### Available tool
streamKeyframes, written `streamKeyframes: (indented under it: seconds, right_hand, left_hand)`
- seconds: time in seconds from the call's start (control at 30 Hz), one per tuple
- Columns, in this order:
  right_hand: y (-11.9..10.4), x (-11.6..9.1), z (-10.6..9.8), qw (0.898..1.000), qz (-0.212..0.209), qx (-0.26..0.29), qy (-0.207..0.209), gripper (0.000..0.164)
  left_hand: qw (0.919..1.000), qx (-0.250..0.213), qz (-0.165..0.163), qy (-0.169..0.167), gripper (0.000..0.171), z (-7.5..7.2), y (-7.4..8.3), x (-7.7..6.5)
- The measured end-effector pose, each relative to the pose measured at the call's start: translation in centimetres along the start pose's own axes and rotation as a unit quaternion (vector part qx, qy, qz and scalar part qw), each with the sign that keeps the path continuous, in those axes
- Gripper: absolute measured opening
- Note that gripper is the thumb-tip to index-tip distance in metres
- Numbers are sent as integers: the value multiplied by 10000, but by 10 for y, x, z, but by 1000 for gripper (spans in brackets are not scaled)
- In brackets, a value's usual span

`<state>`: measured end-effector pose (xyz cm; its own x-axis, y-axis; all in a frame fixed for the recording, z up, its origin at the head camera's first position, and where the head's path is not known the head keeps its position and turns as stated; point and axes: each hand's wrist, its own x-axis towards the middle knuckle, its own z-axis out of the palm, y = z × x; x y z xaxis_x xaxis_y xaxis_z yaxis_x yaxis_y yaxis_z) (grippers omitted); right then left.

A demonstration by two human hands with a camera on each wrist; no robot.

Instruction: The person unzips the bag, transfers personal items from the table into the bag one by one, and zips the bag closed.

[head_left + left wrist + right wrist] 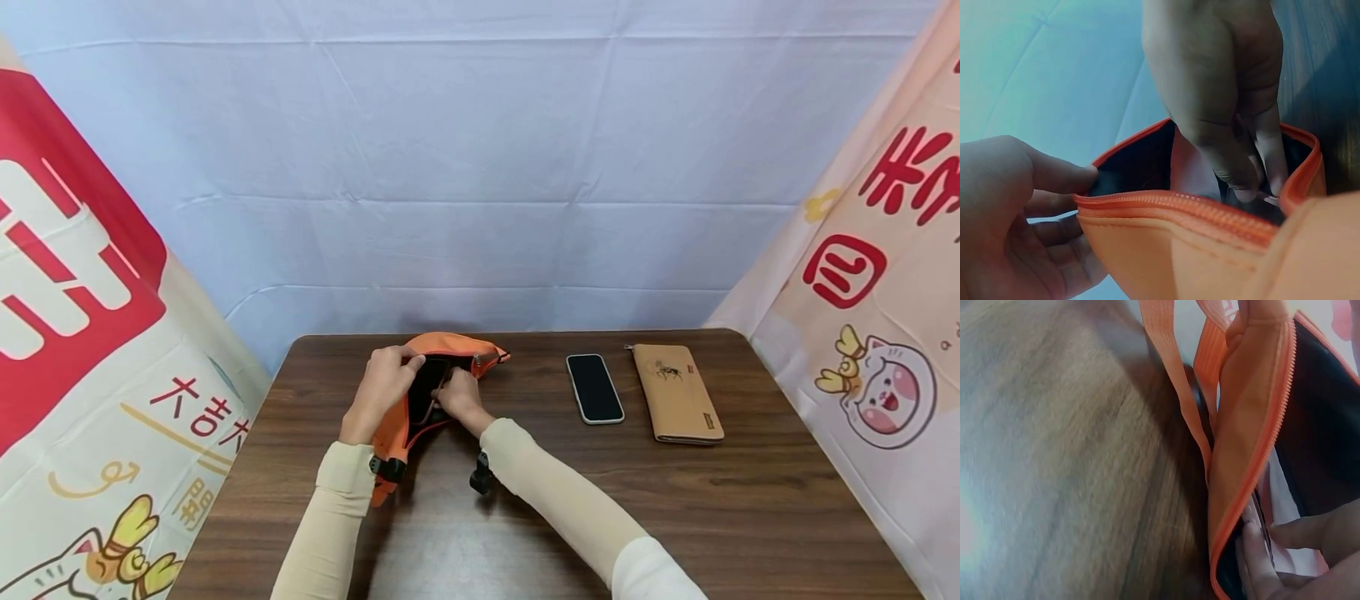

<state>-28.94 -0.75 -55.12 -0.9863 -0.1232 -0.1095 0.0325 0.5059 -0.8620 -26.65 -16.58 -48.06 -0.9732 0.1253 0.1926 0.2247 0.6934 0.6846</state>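
An orange waist bag point(392, 425) with a dark lining lies unzipped on the table, its mouth spread wide. My left hand point(388, 379) grips the rim at one end, thumb over the edge and fingers outside, as the left wrist view shows. Reaching down into the mouth, my right hand point(459, 393) has its fingertips below the zipper point(1210, 209). In the right wrist view its thumb and fingers pinch a thin, dark-edged flat piece point(1262, 515) inside the bag; I cannot tell whether it is a divider or a loose item. Pale material point(1282, 487) shows beside it.
Right of the bag, a phone point(596, 388) lies screen up on the wooden table point(540, 517). Beyond it is a tan wallet point(677, 392) with a zipper pull. The bag's strap buckle point(388, 469) sits by my left wrist. A pale cloth backdrop point(480, 167) hangs behind.
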Motion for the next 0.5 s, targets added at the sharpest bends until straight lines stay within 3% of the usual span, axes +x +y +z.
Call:
streamKeyframes:
  seconds: [0.27, 0.5]
  right_hand:
    - [-10, -6, -12, 9991, -42, -385, -195, 32]
    - [-14, -11, -17, 9985, -215, -396, -324, 31]
  left_hand:
    - [9998, -103, -138, -74, 26, 1, -1, 2]
    - [9996, -164, -215, -16, 26, 2, 0, 4]
